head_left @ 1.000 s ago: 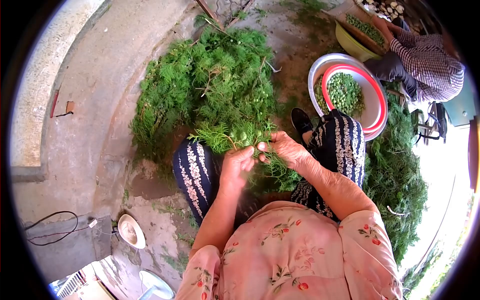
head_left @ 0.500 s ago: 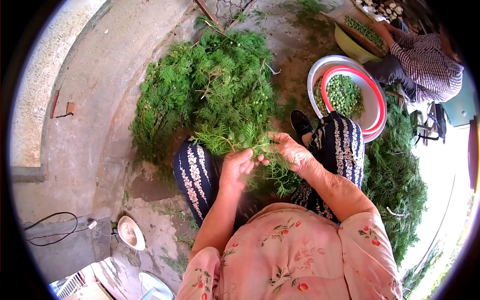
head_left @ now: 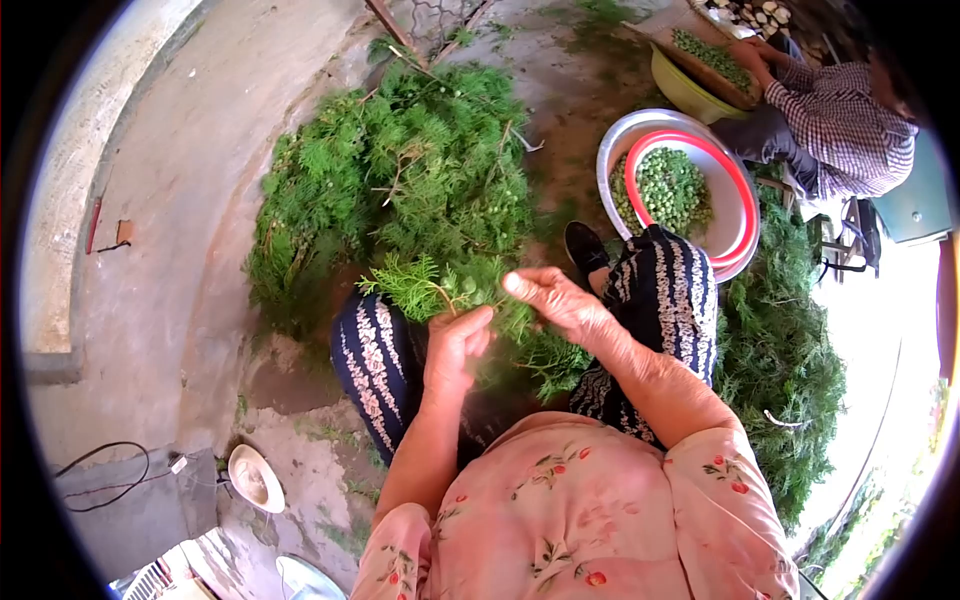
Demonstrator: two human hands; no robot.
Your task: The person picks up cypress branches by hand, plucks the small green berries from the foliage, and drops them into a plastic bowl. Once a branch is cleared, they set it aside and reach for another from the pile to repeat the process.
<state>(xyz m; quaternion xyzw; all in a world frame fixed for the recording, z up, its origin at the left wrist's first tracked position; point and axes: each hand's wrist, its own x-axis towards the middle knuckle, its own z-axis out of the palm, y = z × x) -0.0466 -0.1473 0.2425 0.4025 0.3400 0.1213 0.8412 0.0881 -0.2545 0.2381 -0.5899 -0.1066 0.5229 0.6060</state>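
Note:
My left hand (head_left: 459,345) is closed on a green leafy sprig (head_left: 410,287) above my lap. Just to its right, my right hand (head_left: 560,303) is at the sprig's right side, thumb toward the leaves; its fingertips are partly hidden, and whether they hold anything cannot be made out. More leafy twigs (head_left: 553,362) hang below my hands. Beyond them lies a large heap of green branches (head_left: 440,170). At the upper right, a basin with a red rim (head_left: 742,190) holds many small green berries (head_left: 672,188).
A person in a checked shirt (head_left: 850,125) sits at the upper right, hands at a tray of berries (head_left: 712,65) over a yellow-green tub (head_left: 680,88). More branches (head_left: 780,370) lie at the right. A pale bowl (head_left: 256,478) stands at the lower left.
The whole view has shifted slightly, moving the scene left. My hands have moved a little apart, and my right thumb is now raised beside the leaves.

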